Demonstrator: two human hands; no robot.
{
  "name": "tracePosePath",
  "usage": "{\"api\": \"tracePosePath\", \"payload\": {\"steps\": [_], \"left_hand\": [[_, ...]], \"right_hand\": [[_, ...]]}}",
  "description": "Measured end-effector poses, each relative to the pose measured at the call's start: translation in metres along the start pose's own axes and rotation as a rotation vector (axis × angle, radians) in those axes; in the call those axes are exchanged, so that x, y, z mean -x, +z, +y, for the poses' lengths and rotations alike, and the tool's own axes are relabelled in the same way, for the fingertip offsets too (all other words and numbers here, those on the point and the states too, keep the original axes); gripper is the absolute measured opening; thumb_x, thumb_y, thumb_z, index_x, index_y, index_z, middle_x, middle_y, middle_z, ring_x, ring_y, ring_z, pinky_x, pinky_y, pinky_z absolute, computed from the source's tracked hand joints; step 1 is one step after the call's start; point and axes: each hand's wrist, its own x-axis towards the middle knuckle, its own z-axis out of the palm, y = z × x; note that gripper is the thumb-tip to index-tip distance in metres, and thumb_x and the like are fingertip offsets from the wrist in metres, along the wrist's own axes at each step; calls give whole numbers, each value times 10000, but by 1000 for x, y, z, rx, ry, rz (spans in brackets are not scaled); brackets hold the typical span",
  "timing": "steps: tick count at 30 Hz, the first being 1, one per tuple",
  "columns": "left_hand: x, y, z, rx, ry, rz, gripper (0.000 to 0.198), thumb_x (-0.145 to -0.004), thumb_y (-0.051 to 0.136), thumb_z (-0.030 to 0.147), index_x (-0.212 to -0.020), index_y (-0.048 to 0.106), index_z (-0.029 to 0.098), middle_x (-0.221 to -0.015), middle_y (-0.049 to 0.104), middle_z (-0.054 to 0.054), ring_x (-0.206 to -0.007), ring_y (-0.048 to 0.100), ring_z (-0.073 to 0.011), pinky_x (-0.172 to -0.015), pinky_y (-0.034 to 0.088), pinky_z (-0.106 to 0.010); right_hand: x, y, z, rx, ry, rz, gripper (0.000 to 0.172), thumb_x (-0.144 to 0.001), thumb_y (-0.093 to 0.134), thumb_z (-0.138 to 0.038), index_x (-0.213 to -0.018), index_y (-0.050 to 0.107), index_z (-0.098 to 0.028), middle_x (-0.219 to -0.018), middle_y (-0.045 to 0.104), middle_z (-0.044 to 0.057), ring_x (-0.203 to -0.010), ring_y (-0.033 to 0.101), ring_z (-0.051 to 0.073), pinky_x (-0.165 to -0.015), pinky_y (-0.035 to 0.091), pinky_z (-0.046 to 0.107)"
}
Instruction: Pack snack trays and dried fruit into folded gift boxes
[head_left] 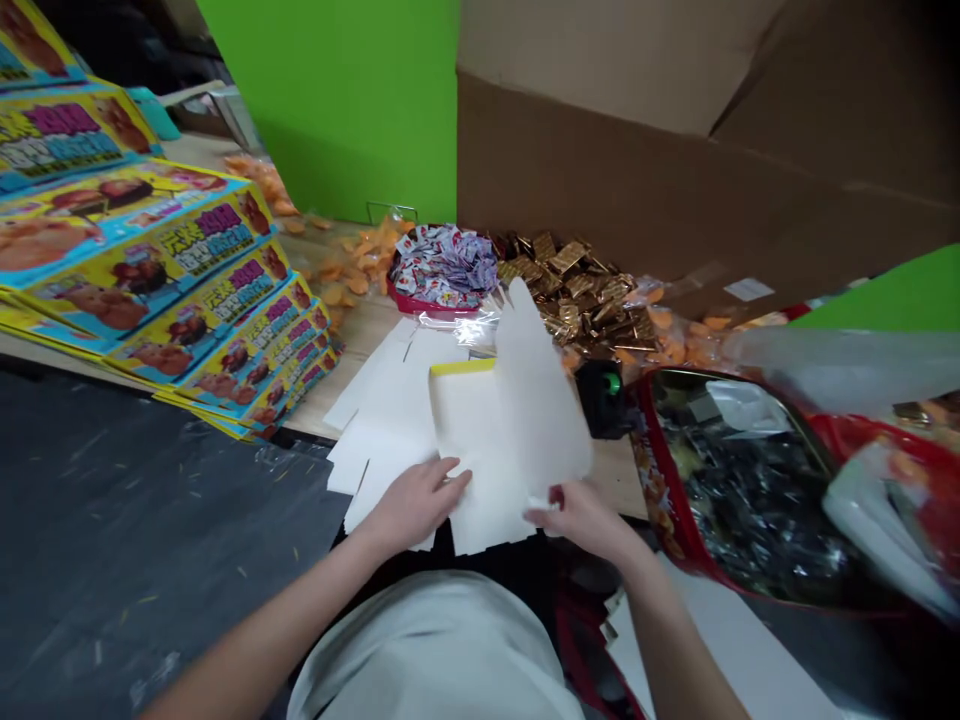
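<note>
A partly folded cardboard box [480,420] lies in front of me, its plain white inside facing up and a yellow edge showing at its far end. Its right side panel [536,400] stands raised and is smeared by motion. At the near left corner, my left hand [424,503] has its thumb and fingers closed on the card edge. My right hand [577,517] pinches a small flap at the near right corner. Beneath and left of the box lie several flat white cardboard blanks [397,410].
Printed yellow and blue boxes [195,270] are stacked at left. Behind the work lie a red tray [442,300] of small sachets and a heap of gold-wrapped packets [577,290]. A black tape dispenser [602,400] and a red-rimmed tub [675,500] of dark packets stand at right.
</note>
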Motion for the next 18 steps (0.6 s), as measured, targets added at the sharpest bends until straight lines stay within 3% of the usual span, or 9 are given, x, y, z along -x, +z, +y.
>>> {"api": "tracePosePath", "payload": {"steps": [3, 4, 6, 7, 10, 12, 15, 16, 18], "left_hand": [[16, 3, 10, -139, 70, -24, 1025, -619, 774, 451, -1475, 258, 224, -1557, 181, -129, -1401, 182, -398, -1115, 228, -532], [21, 8, 14, -181, 56, 15, 1099, -574, 804, 408, -1484, 225, 196, -1560, 158, -145, -1414, 87, -424, -1118, 188, -571], [28, 23, 20, -185, 21, 151, 996, -624, 761, 247, -1471, 246, 149, -1544, 194, -168, -1422, 18, -419, -1119, 175, -597], [30, 29, 23, -138, 9, 234, 878, -677, 702, 181, -1450, 289, 133, -1535, 208, -178, -1427, 50, -401, -1117, 210, -582], [24, 38, 30, 160, -84, 472, 374, -841, 532, 154, -1213, 561, 173, -1518, 251, -136, -1375, 309, -308, -1081, 359, -483], [11, 36, 34, 349, -221, 584, 175, -899, 504, 232, -1000, 643, 201, -1450, 364, -90, -1257, 472, -240, -1032, 433, -421], [-12, 32, 37, 455, -425, 757, 297, -861, 594, 332, -1126, 575, 202, -1283, 478, -111, -1106, 561, -214, -890, 522, -381], [-17, 31, 38, 426, -452, 815, 374, -851, 608, 339, -1185, 532, 189, -1261, 474, -128, -1099, 555, -221, -856, 529, -379], [-23, 31, 35, 246, -390, 853, 348, -864, 595, 319, -1178, 532, 185, -1261, 466, -144, -1142, 518, -245, -890, 497, -413]], "right_hand": [[-25, 42, -14, -369, 49, 223, 553, -850, 425, -622, -746, 704, -156, -805, 714, 117, -821, 670, 242, -767, 523, 348], [-29, 53, -16, -483, 27, 254, 590, -881, 358, -620, -803, 714, -155, -890, 719, 124, -905, 667, 248, -832, 518, 367], [-27, 61, -16, -553, -53, 272, 568, -890, 362, -618, -922, 717, -175, -1050, 702, 111, -1055, 624, 253, -947, 476, 401], [-22, 58, -13, -516, -88, 267, 539, -881, 398, -618, -969, 711, -187, -1101, 687, 99, -1112, 595, 256, -996, 442, 415], [-4, 34, 1, -365, -107, 197, 525, -861, 471, -603, -1137, 651, -195, -1224, 632, 82, -1247, 492, 246, -1120, 296, 435], [2, 29, 5, -325, -82, 168, 580, -852, 494, -595, -1259, 569, -189, -1316, 570, 86, -1318, 415, 234, -1161, 208, 435], [-7, 54, 1, -283, -72, 372, 665, -835, 517, -589, -1335, 491, -152, -1366, 516, 128, -1338, 384, 248, -1160, 211, 436], [-13, 67, -3, -275, -70, 486, 675, -845, 503, -582, -1347, 470, -133, -1361, 515, 146, -1328, 394, 254, -1147, 241, 436], [-22, 86, -9, -245, -84, 647, 644, -892, 431, -550, -1352, 448, -99, -1333, 525, 180, -1295, 427, 265, -1101, 305, 444]]}}
